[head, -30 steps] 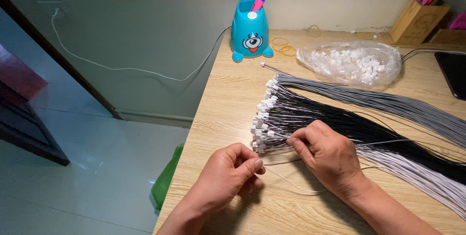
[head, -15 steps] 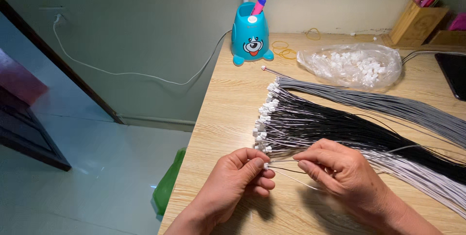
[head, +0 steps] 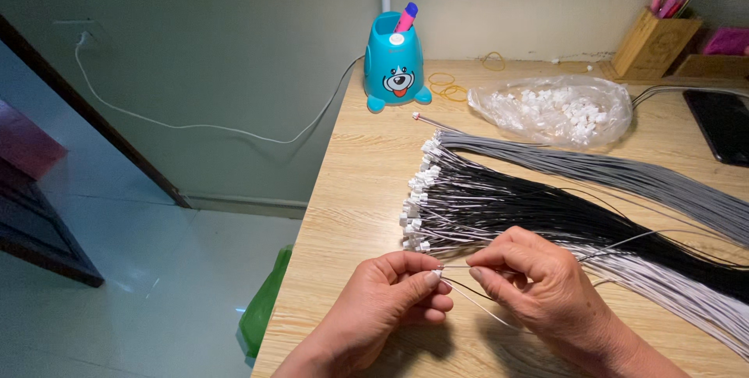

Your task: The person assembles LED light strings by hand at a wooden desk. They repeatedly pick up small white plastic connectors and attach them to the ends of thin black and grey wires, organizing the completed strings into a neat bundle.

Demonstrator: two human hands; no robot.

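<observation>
The tiny white plug [head: 438, 271] was almost hidden between the fingertips, so its shape was hard to make out, and both arms were cut off at the bottom edge. The left hand [head: 388, 300] had a tight grip on the plug, and the right hand [head: 538, 288] pinched the thin wires [head: 476, 300] right beside it, the two hands nearly touching. They were low over the wooden table [head: 359, 191], just in front of the big bunch of black and grey wires [head: 546, 206].
</observation>
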